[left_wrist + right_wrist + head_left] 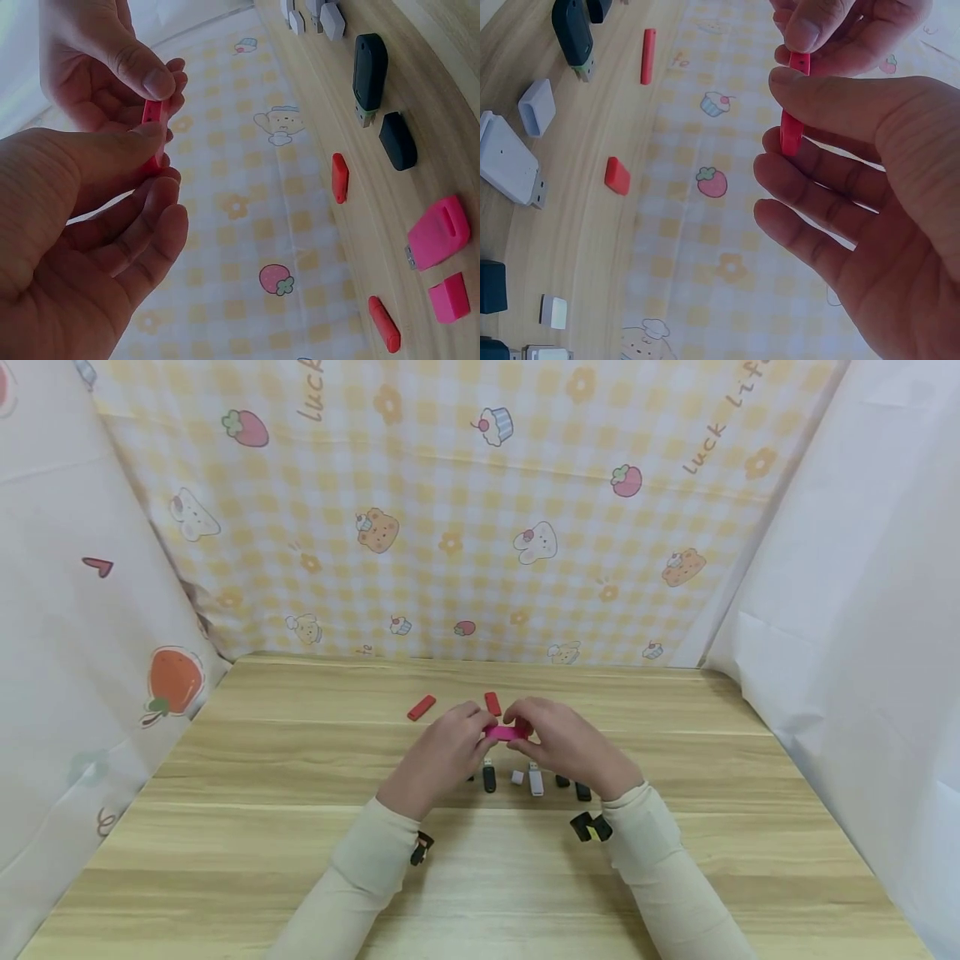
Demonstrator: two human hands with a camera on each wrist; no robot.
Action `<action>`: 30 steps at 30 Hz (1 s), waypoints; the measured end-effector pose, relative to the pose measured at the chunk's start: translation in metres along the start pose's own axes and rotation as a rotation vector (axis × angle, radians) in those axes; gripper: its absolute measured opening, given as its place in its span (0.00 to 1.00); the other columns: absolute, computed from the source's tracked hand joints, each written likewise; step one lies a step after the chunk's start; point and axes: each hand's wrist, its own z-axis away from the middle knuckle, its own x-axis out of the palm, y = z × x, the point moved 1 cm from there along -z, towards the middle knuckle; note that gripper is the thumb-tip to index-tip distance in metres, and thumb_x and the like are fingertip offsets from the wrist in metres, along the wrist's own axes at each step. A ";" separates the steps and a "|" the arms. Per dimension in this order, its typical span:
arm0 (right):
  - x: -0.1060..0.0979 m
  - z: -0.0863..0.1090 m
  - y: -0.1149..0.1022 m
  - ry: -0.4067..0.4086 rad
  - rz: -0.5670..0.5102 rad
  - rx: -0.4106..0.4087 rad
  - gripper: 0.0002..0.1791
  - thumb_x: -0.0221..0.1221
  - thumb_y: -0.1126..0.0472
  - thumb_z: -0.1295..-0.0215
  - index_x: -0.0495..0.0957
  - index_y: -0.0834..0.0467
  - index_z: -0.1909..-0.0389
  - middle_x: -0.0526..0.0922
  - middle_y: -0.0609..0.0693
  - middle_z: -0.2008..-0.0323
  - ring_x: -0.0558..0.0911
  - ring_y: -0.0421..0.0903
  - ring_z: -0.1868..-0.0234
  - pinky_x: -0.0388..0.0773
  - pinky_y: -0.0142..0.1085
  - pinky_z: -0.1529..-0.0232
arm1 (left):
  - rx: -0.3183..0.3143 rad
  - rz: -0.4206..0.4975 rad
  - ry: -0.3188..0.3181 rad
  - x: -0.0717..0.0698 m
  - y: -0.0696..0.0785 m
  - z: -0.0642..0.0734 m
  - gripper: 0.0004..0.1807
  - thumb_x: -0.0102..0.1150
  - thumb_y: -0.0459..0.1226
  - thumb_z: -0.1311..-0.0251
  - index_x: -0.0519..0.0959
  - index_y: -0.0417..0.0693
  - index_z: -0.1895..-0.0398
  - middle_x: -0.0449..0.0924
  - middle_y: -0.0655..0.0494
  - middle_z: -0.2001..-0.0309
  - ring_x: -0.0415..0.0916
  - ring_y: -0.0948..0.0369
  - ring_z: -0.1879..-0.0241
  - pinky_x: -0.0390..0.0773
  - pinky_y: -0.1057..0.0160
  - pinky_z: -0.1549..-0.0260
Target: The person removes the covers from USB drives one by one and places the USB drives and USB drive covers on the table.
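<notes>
Both hands hold one slim pinkish-red USB stick (507,733) between them, above the wooden table. My left hand (448,745) pinches its left end between thumb and fingers. At the other end, the thumb and fingers of my right hand (564,742) grip it. Edge-on in the wrist views, the stick looks redder, and whether a cap covers its connector cannot be told. Below the hands lie a black USB stick (489,777), a white cap (517,777) and a white USB stick (536,780) with its metal plug bare.
Two red pieces (422,707) lie beyond the hands. The left wrist view shows a pink USB stick (439,234), its pink cap (450,298) and a black cap (397,141). Another black stick (582,792) is near my right wrist. A patterned curtain (450,527) stands behind the table.
</notes>
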 end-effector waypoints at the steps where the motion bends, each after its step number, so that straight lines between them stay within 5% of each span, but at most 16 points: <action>1: 0.000 0.000 0.001 0.006 0.009 -0.014 0.14 0.74 0.63 0.32 0.84 0.58 0.49 0.88 0.48 0.58 0.86 0.44 0.57 0.88 0.39 0.50 | -0.002 0.001 -0.002 0.000 0.000 0.000 0.09 0.70 0.36 0.28 0.88 0.38 0.53 0.86 0.48 0.58 0.77 0.59 0.64 0.86 0.65 0.62; 11: -0.001 0.001 0.008 0.107 0.027 -0.136 0.09 0.74 0.64 0.32 0.87 0.56 0.53 0.88 0.47 0.58 0.87 0.42 0.57 0.89 0.40 0.50 | -0.034 0.024 0.017 -0.003 -0.001 -0.001 0.12 0.74 0.36 0.32 0.89 0.37 0.52 0.88 0.48 0.58 0.79 0.60 0.68 0.86 0.68 0.65; 30: -0.013 0.004 0.013 0.066 -0.037 -0.122 0.09 0.74 0.64 0.33 0.86 0.55 0.55 0.87 0.46 0.59 0.85 0.41 0.58 0.89 0.44 0.50 | -0.076 0.061 0.031 -0.002 0.007 -0.002 0.12 0.75 0.35 0.34 0.89 0.36 0.52 0.89 0.47 0.59 0.81 0.58 0.66 0.88 0.64 0.62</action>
